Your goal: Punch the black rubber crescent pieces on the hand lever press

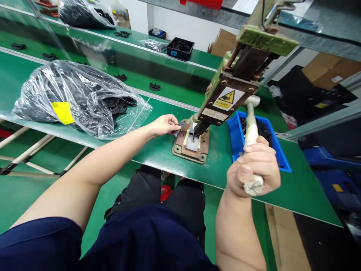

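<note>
My left hand (pixel 166 125) pinches a thin dark curved piece (pixel 180 129) at the left side of the press base (pixel 183 148). In my right hand (pixel 255 169) is the wrapped handle of the press lever (pixel 251 130), with the fingers closed round it. The green press (pixel 222 94) stands on the bench, its ram coming down close over a small light plate (pixel 193 142) on the base. A small black part (pixel 194 134) shows under the ram; whether the ram touches it is hard to tell.
Left of the press lies a clear bag (pixel 64 94) full of black curved parts. A blue bin (pixel 283 160) of black parts is at the right. Beyond, loose parts (pixel 154 87) lie on a green belt, with a black tray (pixel 180 49) farther back.
</note>
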Demonstrator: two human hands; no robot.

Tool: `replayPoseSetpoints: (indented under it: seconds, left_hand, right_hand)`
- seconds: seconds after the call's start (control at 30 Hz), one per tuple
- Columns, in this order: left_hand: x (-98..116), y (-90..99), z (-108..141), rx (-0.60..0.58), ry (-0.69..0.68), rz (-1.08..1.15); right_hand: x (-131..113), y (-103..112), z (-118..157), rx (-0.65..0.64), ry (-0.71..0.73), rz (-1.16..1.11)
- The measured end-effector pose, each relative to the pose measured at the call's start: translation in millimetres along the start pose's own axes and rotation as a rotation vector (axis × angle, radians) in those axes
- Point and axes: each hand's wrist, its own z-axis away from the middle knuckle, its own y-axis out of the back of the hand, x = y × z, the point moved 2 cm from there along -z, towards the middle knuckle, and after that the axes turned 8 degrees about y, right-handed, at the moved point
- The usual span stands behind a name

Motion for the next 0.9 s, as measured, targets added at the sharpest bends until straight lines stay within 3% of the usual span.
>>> replayPoseSetpoints:
  seconds: [0.13, 0.27, 0.53, 0.73, 0.9]
  left_hand:
    - [-4.7, -28.7, -13.2, -0.015, 0.015, 0.055]
    - [-7.0, -40.7, -19.0, -0.004, 0.024, 0.054]
    - [-8.5, -40.8, -20.0, -0.073, 0.020, 0.079]
    - [-3.9, -37.1, -26.3, -0.068, -0.002, -0.100]
    - [0.6, -33.2, -31.3, -0.099, 0.078, -0.182]
  right_hand:
    - [-2.8, 1.1, -1.2, -0.038, -0.015, 0.013]
    - [-6.3, 2.1, -2.2, -0.061, -0.034, 0.032]
    - [-5.3, -0.4, -1.1, -0.021, -0.022, 0.013]
    - [-8.0, 1.3, -0.5, -0.028, -0.053, 0.036]
    - [-9.2, 1.7, 0.2, -0.017, -0.061, 0.049]
